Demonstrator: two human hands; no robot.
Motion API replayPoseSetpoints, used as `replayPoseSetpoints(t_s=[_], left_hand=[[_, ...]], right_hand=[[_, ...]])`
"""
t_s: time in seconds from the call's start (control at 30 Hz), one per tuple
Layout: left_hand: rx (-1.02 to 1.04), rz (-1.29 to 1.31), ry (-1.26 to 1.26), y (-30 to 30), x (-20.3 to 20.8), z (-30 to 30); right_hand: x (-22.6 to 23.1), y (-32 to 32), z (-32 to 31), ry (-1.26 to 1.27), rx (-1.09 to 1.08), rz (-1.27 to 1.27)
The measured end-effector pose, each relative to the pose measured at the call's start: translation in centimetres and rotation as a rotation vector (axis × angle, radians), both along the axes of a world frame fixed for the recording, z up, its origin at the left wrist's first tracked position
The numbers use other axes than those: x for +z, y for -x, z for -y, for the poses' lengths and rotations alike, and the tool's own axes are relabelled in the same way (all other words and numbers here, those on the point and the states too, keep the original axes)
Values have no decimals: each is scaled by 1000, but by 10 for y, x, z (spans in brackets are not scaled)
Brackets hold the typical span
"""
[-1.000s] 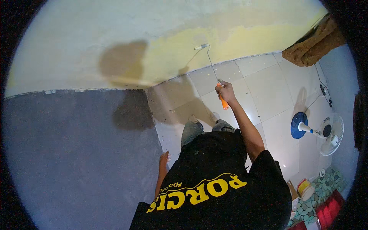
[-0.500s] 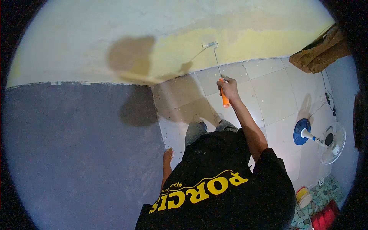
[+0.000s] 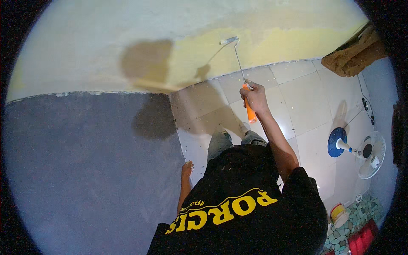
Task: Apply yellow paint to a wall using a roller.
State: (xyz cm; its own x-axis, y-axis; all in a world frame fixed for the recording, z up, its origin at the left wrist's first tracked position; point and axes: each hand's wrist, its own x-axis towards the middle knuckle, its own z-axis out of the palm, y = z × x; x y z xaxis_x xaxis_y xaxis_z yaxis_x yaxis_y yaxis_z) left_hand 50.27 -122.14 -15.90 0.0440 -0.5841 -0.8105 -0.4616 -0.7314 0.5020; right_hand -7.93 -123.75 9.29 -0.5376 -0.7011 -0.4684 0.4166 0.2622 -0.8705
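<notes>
My right hand [image 3: 256,97] is closed around the orange handle of a small paint roller [image 3: 250,111]. A thin metal rod runs up from the handle to the roller head [image 3: 229,40], which lies against the yellow patch of the wall [image 3: 280,44] ahead. Down at my left side hangs my left hand [image 3: 187,168], small in the view, its fingers loosely apart with nothing seen in them. It is nearest to the grey-blue wall [image 3: 93,170] on the left. My shadow falls across both walls and the floor.
Pale tiles cover the floor [image 3: 306,91], dotted with specks near the wall. To the right stand a fan [image 3: 369,154] on a blue base and a cable [image 3: 362,91]. Brown cloth [image 3: 355,53] sits far right; a yellow-and-white tub [image 3: 338,214] and a red thing [image 3: 362,239] are at lower right.
The roller head has moved a little up the wall and slightly left, still in my right hand. My left hand stays low at my side.
</notes>
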Motion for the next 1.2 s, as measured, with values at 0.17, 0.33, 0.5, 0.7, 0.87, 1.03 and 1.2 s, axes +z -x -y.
replayPoseSetpoints(t_s=[0.17,0.33,0.5,0.7,0.87,1.03,1.2], left_hand=[[-41,23,1,-3,5,10],[-52,-226,-22,-3,-4,9],[-92,-51,59,-9,-19,10],[-76,-43,45,-7,-19,5],[-70,-41,37,-2,-8,3],[-30,-104,-63,-8,-13,1],[-132,3,5,-5,-13,-7]], right_hand=[[8,-2,-21,46,38,-37],[7,0,-9,-81,29,-83],[11,-5,-19,42,55,-50],[9,-12,-18,57,4,2],[14,-12,-17,-10,-12,-17],[22,-11,-29,48,76,-21],[28,-10,-22,-21,51,-66]])
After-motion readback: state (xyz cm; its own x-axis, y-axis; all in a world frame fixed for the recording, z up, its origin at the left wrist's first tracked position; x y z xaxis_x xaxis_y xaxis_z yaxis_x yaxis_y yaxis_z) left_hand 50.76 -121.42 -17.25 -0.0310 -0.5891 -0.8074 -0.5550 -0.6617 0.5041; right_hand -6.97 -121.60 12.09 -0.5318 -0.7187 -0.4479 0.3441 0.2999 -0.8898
